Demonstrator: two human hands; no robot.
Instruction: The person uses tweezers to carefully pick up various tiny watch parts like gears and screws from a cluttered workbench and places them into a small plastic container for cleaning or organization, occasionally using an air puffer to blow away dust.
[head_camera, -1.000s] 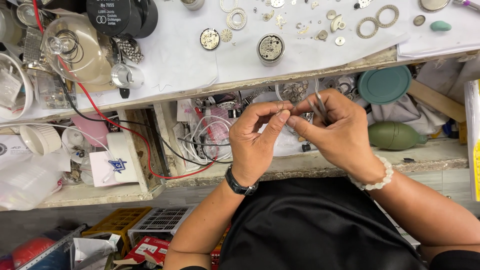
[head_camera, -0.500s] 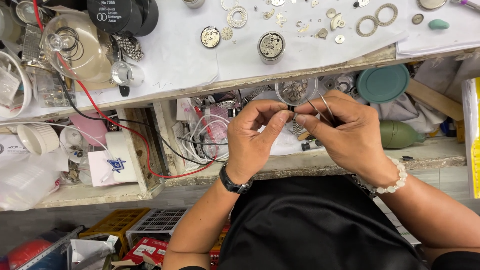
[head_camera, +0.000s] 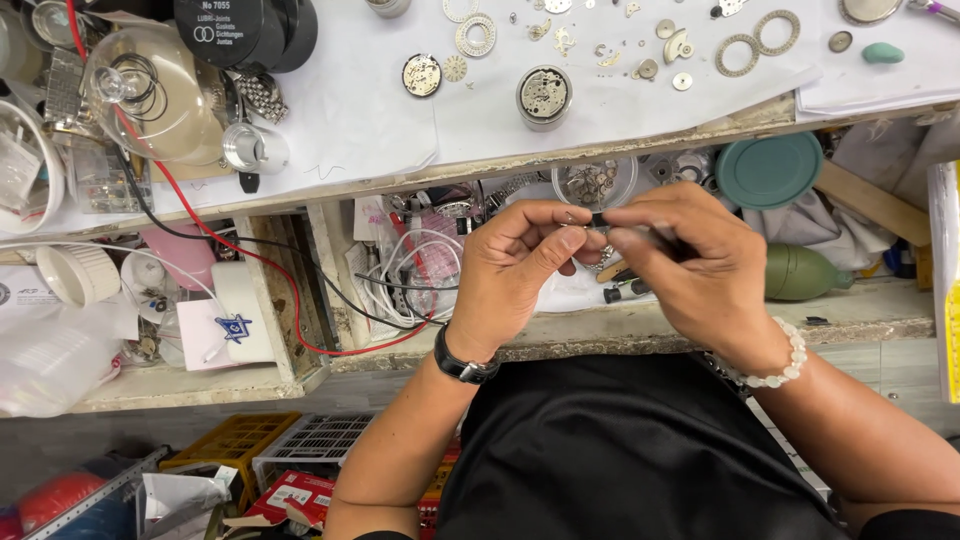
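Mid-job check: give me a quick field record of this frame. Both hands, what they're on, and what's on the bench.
left hand: fingertips pinch a small dark part, held above an open drawer
right hand: meets the same part from the other side; thin tool seems held, blurred
wrists: black watch on left, white bead bracelet on right
bench top: white sheet with loose gears, rings, watch movement
near hands: small clear dish of parts, teal lid

One head-worn view — looking steeply down, close over the workbench (head_camera: 330, 130) edge and lap.
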